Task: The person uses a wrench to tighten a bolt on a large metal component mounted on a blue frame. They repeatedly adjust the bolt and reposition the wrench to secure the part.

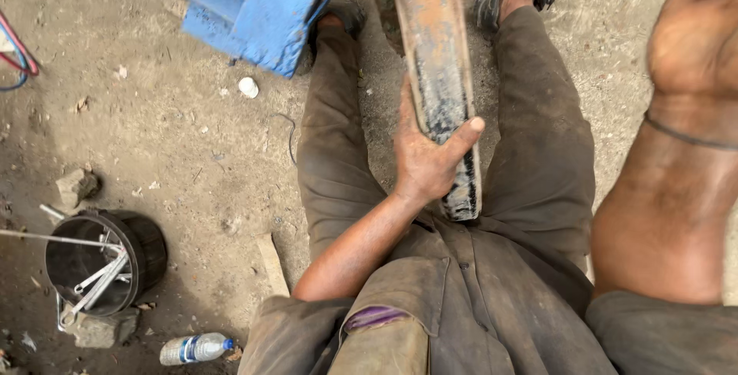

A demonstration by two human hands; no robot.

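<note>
My rt forearm fills the frame's rt side, closest to cam; rt hand (696, 33) raised, cut off at top edge, can't tell if fingers are open or closed, nothing visibly held. Below: my grimy brown shirt (461, 306). Lt hand (427, 161) wraps the rusty metal bar (440, 75), thumb across its front, fingers behind, tight grip near the bar's lower, blackened end. Bar runs upward btwn my legs, tilted slightly. Dirt floor (177, 136) w/ blue metal frame (261, 6) top left. Black bucket (115, 260) w/ wrenches at lower left, plastic bottle (196, 348) near it, stone (77, 186) just above bucket.
</note>
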